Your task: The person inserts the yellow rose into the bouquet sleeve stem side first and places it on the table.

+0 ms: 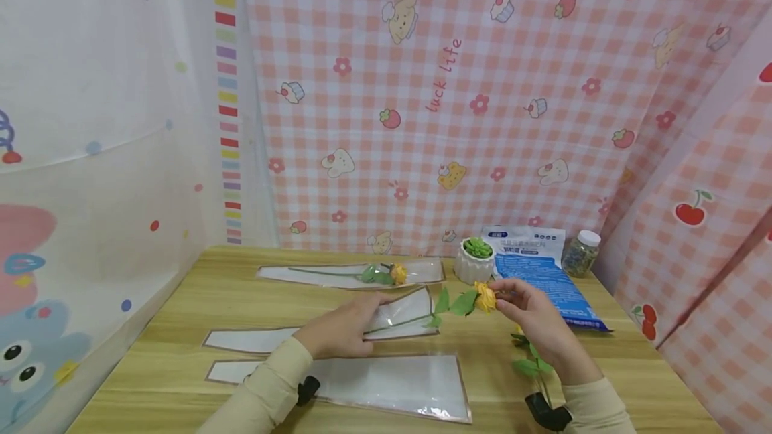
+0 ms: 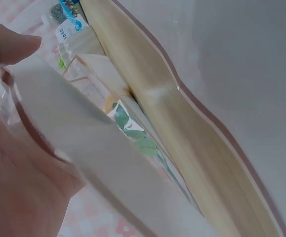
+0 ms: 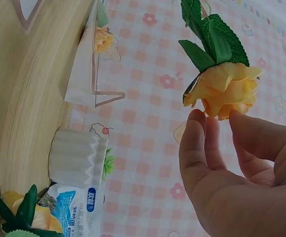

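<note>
My right hand (image 1: pixel 543 320) pinches the yellow bloom of an artificial rose (image 1: pixel 484 297) between thumb and fingertips. The rose's green stem runs left into the wide mouth of a tapered clear-fronted flower sleeve (image 1: pixel 416 305). That sleeve is gripped by my left hand (image 1: pixel 339 331), its thumb on one side of the mouth in the left wrist view. Another tapered sleeve (image 1: pixel 398 380) lies flat in front. Farther back, a second yellow rose (image 1: pixel 398 274) lies in its own sleeve (image 1: pixel 431 271). A further rose, its leaves (image 1: pixel 527 368) showing, lies partly hidden beside my right wrist.
Behind my right hand stand a white ribbed pot (image 1: pixel 474 268) with a green succulent, a blue and white bag (image 1: pixel 543 283) and a lidded jar (image 1: pixel 581 254). Checked cloth (image 1: pixel 422 153) hangs behind the wooden table (image 1: pixel 175 327). Black wrist mounts (image 1: pixel 547 412) sit on both wrists.
</note>
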A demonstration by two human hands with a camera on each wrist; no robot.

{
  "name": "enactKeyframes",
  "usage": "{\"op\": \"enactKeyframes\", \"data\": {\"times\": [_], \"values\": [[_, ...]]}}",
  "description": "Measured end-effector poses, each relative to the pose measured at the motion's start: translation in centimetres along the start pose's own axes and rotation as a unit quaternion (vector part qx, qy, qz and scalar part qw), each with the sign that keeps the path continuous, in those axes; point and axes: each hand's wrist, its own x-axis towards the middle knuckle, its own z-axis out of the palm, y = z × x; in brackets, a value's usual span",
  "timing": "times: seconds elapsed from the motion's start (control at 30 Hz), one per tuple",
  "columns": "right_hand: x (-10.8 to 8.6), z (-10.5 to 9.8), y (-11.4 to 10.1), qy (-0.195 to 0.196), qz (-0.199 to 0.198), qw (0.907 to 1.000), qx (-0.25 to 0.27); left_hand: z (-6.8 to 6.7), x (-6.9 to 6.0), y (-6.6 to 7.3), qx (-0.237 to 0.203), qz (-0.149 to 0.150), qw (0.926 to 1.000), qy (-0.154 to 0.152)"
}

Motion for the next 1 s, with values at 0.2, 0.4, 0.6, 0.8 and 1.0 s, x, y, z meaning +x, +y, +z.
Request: {"op": "enactKeyframes", "data": {"times": [0.2, 0.4, 0.6, 0.8, 1.0], "values": [[0.1, -0.1, 0.1, 0.001, -0.031, 0.9995, 0.007, -0.1, -0.1, 0.6, -0.020, -0.012, 0.9996, -0.019], [0.2, 0.1, 0.3, 0.001, -0.038, 0.9991, 0.021, -0.3, -0.1, 1.0, -0.019, -0.003, 0.9997, -0.017], [0.1, 0.5, 0.2, 0.005, -0.031, 0.9993, 0.020, -0.4, -0.2, 1.2, -0.008, -0.009, 0.9999, -0.009], [0.0, 0.8, 0.4, -0.002, -0.030, 0.9993, 0.024, -0.4, -0.1, 1.1, 0.003, -0.010, 0.9999, -0.007], [0.1, 1.1, 0.3, -0.016, -0.018, 0.9996, 0.013, -0.3, 0.0, 1.0, 0.008, -0.010, 0.9999, -0.001]]}}
